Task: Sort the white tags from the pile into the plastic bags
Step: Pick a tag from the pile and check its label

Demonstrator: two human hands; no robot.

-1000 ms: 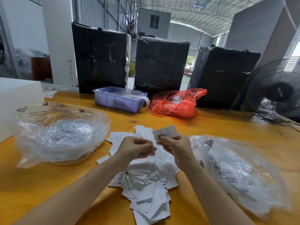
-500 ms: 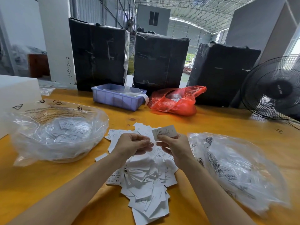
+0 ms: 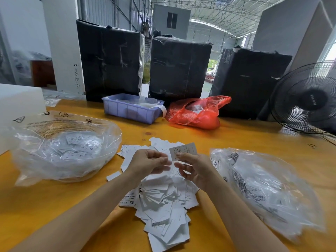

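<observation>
The tabletop (image 3: pixel 236 139) is a warm orange-yellow. The pile of tags (image 3: pixel 160 197) is white with small black print, some marked "XS". The tag (image 3: pixel 183 150) in the right hand (image 3: pixel 196 170) is white with fine dark lettering. The left plastic bag (image 3: pixel 61 148) is clear with black symbols and lines of dark text, white tags showing through it. The right plastic bag (image 3: pixel 269 188) is clear with black lettering. The tray (image 3: pixel 132 110) is pale lavender-blue. The carrier bag (image 3: pixel 196 113) is translucent red-orange. Three wrapped bales (image 3: pixel 180 68) are glossy black. The fan (image 3: pixel 307 100) is black.
</observation>
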